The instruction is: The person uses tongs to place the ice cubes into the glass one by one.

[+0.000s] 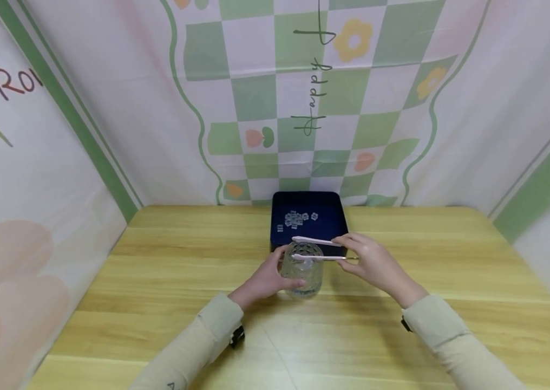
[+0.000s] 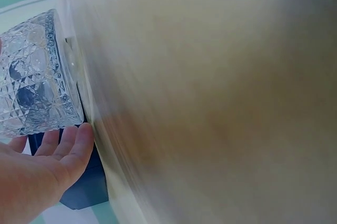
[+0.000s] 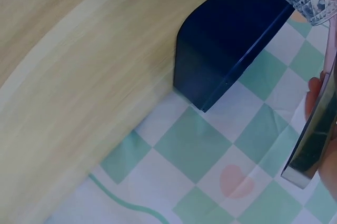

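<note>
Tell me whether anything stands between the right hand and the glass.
Only the tongs: the right hand holds them, and they reach across to the mouth of the glass. The dark blue tray lies beyond the glass.

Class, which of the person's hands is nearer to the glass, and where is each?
Left. The left hand grips the glass from its left side; the right hand is off to its right, holding tongs above it.
</note>
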Demonstrator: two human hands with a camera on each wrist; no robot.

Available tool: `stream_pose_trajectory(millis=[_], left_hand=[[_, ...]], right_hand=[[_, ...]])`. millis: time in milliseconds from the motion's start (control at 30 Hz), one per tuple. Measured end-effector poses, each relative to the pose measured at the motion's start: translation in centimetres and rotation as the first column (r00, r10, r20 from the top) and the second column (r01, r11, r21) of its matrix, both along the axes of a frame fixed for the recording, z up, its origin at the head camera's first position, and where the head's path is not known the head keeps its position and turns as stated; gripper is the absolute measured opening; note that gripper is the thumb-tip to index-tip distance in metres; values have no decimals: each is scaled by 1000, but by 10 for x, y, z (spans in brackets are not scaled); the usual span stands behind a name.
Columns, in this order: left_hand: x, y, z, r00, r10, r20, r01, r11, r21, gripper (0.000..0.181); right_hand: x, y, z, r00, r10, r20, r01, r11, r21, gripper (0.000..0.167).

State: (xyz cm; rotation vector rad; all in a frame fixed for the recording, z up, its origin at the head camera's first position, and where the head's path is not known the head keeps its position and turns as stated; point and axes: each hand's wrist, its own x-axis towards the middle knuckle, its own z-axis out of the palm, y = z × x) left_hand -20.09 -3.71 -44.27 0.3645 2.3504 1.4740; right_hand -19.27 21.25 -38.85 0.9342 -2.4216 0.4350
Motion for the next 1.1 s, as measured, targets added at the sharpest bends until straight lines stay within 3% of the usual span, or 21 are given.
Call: stream_pose_trajectory(millis=[133,300,567,733,900,1100], left_hand=[[1,-1,0,1000,2,0,-2,1000,-6,98],[1,-1,0,1000,5,1,-5,1000,-2,96],[1,-1,-1,1000,-5,-12,5,1000,-11,95],[1,-1,0,1000,-11,-5,11,1000,-8,94],[1,-1,0,1000,-16,-4,16,1000,-15,94],[1,-2,0,1000,-13,-1,13,1000,-21,94]], right_hand=[[-5,-2,2,994,-70,87,71,997,-11,37],[-18,-5,7,970,-179,163,187,982,-36,37],[-39,-12,18,918,-324,228,332,943,6,37],[-51,-14,16,878,-415,238,413,909,62,34],[-61,-15,12,841,-470,268,451,883,133,26],[-66,-17,9,835,-484,261,456,875,164,18]])
